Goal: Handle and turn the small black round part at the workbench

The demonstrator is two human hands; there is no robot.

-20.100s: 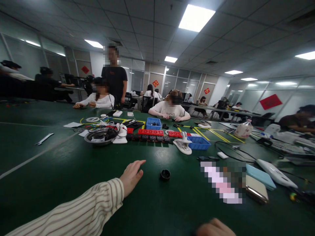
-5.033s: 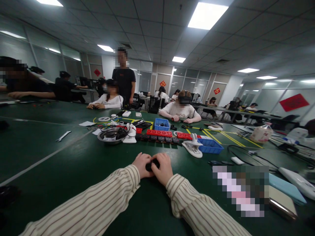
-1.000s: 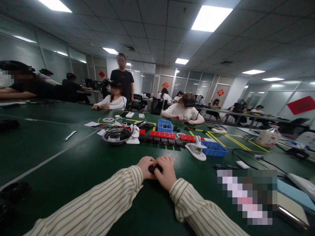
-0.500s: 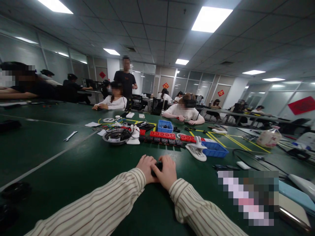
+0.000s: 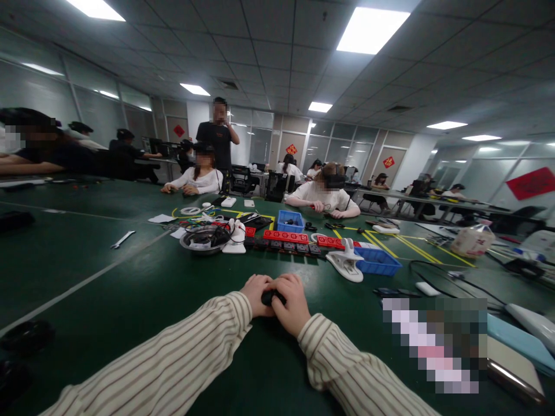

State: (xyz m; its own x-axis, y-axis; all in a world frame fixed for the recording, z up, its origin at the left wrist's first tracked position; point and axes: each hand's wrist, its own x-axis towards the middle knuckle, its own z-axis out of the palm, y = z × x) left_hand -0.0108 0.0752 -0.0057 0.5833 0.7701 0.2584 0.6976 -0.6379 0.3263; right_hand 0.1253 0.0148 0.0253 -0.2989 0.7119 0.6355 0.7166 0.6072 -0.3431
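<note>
Two hands meet on the green table [image 5: 130, 289]. The left hand [image 5: 256, 292] and the right hand [image 5: 295, 301] come out of striped sleeves, and they touch each other. Between them is one small black thing [image 5: 269, 298] — only a bit of it shows, so I cannot tell what it is. The grip of each hand is curled tight on it, with the fingers bent over its top. It sits low, right at the table, in front of the person.

Farther back there are two bins — a far blue bin [image 5: 289, 221] and a near blue bin [image 5: 377, 263]. One round metal bowl [image 5: 203, 240] holds dark cables. One white clip [image 5: 347, 267] lies just beside the near blue bin. A row of red blocks [image 5: 286, 236] runs between the metal bowl and the bins. One silver wrench [image 5: 122, 239] lies well apart on the left.
</note>
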